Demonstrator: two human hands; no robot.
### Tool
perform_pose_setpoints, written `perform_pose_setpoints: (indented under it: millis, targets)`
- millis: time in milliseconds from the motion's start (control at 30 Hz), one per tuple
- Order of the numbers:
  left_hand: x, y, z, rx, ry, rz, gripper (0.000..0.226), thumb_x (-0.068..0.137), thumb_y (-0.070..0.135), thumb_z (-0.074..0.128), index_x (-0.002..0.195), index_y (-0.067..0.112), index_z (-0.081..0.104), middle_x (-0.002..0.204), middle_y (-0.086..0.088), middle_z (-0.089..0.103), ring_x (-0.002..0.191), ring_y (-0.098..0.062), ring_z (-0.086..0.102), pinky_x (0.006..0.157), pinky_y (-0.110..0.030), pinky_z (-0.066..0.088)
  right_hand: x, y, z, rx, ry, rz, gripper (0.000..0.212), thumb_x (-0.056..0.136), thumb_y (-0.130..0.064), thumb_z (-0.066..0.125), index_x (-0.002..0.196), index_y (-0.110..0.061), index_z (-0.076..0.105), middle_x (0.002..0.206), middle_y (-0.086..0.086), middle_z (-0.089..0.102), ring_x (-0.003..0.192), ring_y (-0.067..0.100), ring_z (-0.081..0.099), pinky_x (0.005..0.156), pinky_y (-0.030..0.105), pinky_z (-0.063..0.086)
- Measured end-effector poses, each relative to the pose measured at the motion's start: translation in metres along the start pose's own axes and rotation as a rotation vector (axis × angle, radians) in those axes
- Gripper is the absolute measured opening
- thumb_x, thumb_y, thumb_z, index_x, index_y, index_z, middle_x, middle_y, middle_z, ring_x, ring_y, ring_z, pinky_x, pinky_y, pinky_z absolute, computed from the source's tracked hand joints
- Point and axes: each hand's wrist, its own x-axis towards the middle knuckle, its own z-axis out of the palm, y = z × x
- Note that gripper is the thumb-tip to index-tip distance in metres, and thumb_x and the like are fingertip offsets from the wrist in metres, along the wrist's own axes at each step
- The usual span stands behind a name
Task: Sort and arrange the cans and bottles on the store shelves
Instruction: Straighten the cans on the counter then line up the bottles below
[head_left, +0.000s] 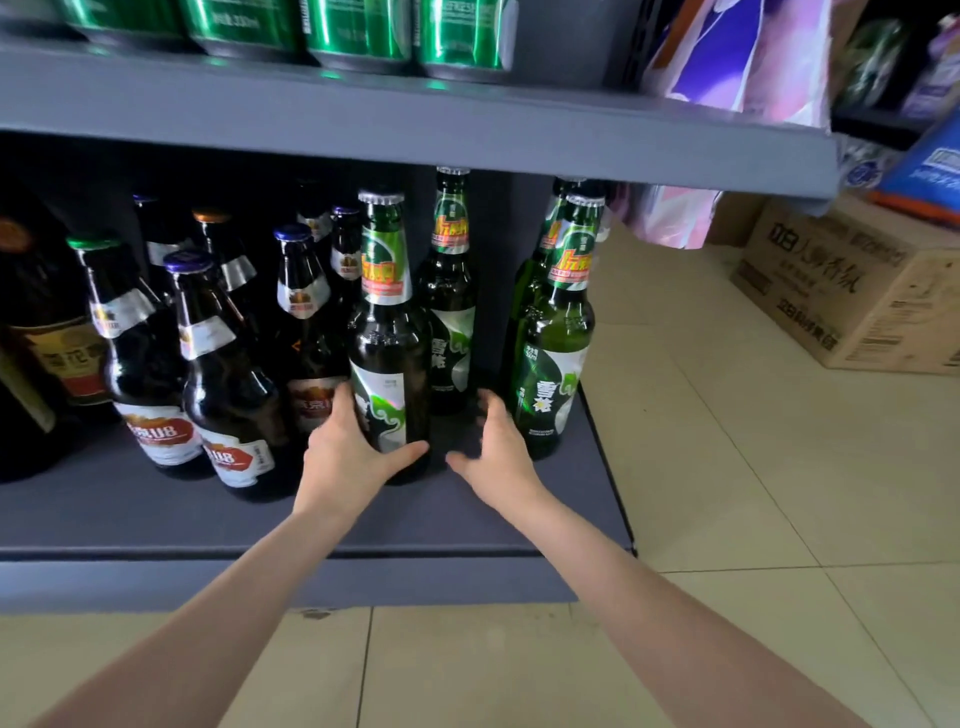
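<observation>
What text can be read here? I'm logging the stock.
"雪花": body label of the right-hand green bottle.
"U8": labels of the brown bottles, seen tilted.
"330ml": a green can, faint.
The green bottle held by the left hand: label unreadable.
Cardboard box: print unreadable.

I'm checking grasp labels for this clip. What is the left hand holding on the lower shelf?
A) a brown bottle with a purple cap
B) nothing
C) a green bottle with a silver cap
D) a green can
C: the left hand wraps its fingers and thumb round the lower body of the silver-capped green bottle.
</observation>
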Motion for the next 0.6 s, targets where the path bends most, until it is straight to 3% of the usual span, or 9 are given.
perform_pose_setpoints:
  millis: [267, 600]
  targets:
    - [-0.002, -0.008, -0.01, -0.003, 0.002, 0.012, 0.075, 0.063, 0.026, 0.085, 0.124, 0.012, 0.044, 0.097, 0.002, 0.059, 0.095, -0.019, 0.055, 0.08, -0.023, 0.038, 0.048, -0.021, 0.021, 0.135, 0.207, 0.12, 0.086, 0.083, -0.013, 0.069, 0.147, -0.006, 0.013, 0.148, 0.017, 0.03, 0.137, 0.028, 0.029, 0.106, 0.028, 0.025]
    - [0.0, -0.018, -0.01, -0.004, 0.006, 0.059, 0.076, 0.063, 0.029, 0.084, 0.127, 0.016, 0.043, 0.082, 0.021, 0.048, 0.07, 0.005, 0.045, 0.072, -0.013, 0.034, 0.077, -0.013, 0.036, 0.086, 0.337, 0.137, 0.07, 0.08, -0.013, 0.071, 0.135, -0.001, 0.031, 0.134, 0.019, 0.044, 0.126, 0.031, 0.044, 0.1, 0.034, 0.036]
